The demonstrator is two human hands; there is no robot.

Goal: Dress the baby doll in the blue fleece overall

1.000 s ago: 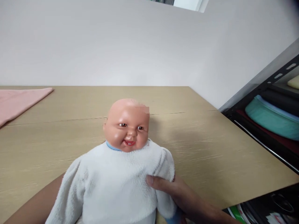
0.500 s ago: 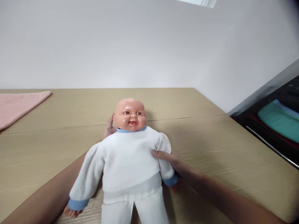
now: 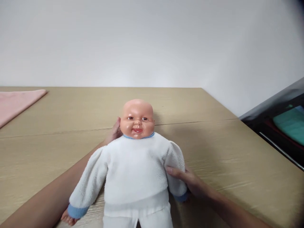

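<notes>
Head view. Looking down at a doll (image 3: pixel 136 164) in a white fleece suit with blue collar and cuffs. Laid on its back on a pale wooden table (image 3: pixel 225 148), head pointing away, legs cut off by the lower edge of the picture.

Reaching in from the lower left with the left hand (image 3: pixel 115 131), forearm flat along the table beneath the doll's sleeve on that side. Tucked behind the neck and the back of the head, with only a few fingertips showing just beside the cheek. Probably placed there to prop the head so that it does not loll back. Cannot tell whether closed round the neck or merely cupped under it, the palm being hidden by the head.

Coming in from the lower right with the right hand (image 3: pixel 190 182). Clamped on the doll's flank: thumb pressed on the front of the torso just inside the sleeve, other fingers wrapped behind the upper arm and out of sight. Judged to steady the body against rolling, opposite the left-hand support.

Well apart from the left grip, at the far left table edge, a pink cloth (image 3: pixel 16 101), untouched. Well off to the right of the right grip, past the table's edge, a dark shelf (image 3: pixel 266 122) with something teal (image 3: pixel 291 123) on it.
</notes>
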